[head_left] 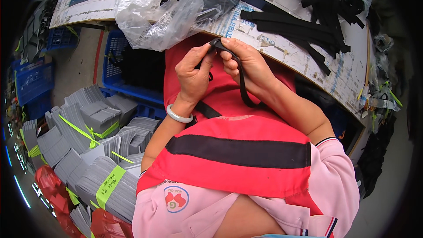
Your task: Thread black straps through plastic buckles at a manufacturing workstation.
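Note:
My left hand [194, 74] and my right hand [249, 64] are raised close together over my lap, at the near edge of the table. Between their fingertips they pinch a narrow black webbing strap [242, 86]. Bent at the top where the fingers meet, the strap loops down past my right palm toward the red apron [233, 105]. A small dark piece sits at the pinch, but the fingers cover too much of it to tell its kind. A pale bangle [179, 114] circles my left wrist.
The worn white table [282, 46] carries a clear plastic bag [154, 15] with black buckles inside and flat black straps [299, 26]. A blue crate [115, 57] with dark contents stands left of my hands. Bundled grey foam sheets [99, 145], tied with yellow-green strips, fill the lower left.

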Action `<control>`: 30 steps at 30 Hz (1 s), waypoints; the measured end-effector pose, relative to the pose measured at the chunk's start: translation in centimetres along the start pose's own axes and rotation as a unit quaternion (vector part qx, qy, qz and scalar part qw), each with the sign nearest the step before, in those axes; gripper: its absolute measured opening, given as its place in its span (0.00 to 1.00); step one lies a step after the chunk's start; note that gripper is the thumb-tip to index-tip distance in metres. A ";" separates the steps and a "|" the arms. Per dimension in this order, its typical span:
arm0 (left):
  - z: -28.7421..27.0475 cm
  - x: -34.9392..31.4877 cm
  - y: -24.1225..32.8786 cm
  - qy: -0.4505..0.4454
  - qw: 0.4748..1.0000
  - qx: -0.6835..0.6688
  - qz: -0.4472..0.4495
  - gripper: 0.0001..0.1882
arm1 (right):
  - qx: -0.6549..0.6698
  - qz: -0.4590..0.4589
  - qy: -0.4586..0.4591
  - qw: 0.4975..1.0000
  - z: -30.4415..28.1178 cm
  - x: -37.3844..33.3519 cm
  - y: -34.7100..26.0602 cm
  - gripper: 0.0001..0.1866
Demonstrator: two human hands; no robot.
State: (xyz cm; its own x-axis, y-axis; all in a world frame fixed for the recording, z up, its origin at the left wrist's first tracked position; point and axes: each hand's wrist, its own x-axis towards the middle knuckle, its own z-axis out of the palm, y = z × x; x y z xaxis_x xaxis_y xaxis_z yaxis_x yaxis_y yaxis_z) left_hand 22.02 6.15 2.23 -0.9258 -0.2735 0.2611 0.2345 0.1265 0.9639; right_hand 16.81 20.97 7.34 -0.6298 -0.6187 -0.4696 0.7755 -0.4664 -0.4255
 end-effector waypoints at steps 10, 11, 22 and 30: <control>-2.9 1.1 0.2 -0.107 0.877 -0.303 -0.359 0.18 | -0.236 0.007 0.009 0.972 -1.1 0.7 -1.8 0.14; -3.1 1.1 0.2 -0.087 0.854 -0.339 -0.384 0.17 | -0.269 -0.043 0.009 0.962 -1.3 0.9 -1.4 0.11; -1.2 0.9 1.4 0.015 0.930 -0.209 -0.302 0.10 | -0.477 -0.121 0.065 0.868 1.5 -1.6 -2.0 0.04; -0.7 -0.1 1.6 -0.010 0.964 -0.145 -0.222 0.09 | -0.426 -0.115 0.084 0.893 0.6 -0.5 -0.6 0.11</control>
State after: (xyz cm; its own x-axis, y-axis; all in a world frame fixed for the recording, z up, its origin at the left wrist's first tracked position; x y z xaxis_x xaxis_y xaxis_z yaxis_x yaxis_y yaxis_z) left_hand 22.65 5.68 3.74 -0.9589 -0.2207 -0.1785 -0.1156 -0.2707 0.9557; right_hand 16.66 21.19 8.24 -0.8210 -0.4324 -0.3729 0.3542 0.1266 -0.9266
